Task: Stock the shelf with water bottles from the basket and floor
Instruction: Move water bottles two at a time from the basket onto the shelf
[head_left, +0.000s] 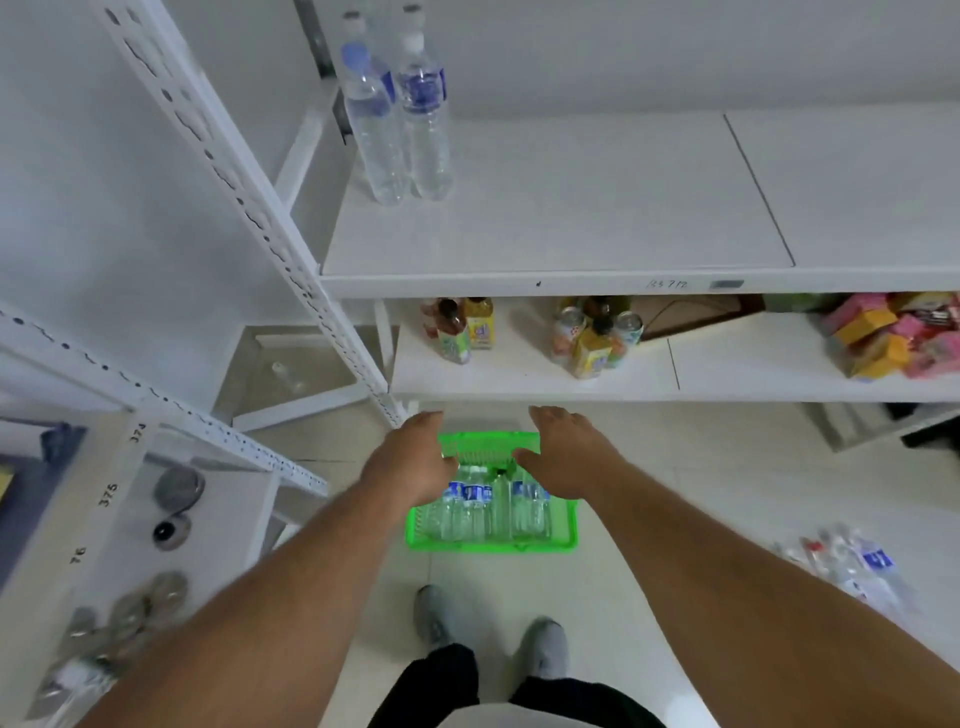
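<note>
A green plastic basket (569, 530) stands on the floor below me, holding several clear water bottles (475, 512) with blue labels. My left hand (415, 457) and my right hand (566, 457) reach down over the basket, palms down, fingers apart, holding nothing. Two water bottles (400, 114) stand upright at the back left of the white upper shelf (571, 208). More water bottles (852, 569) lie in a loose pile on the floor at the right.
The lower shelf (727, 364) holds juice bottles (460, 325), cans (592, 332) and coloured boxes (893, 338). A slanted white shelf post (249, 208) runs at the left. A side rack (78, 545) holds round metal items. My feet (488, 634) stand behind the basket.
</note>
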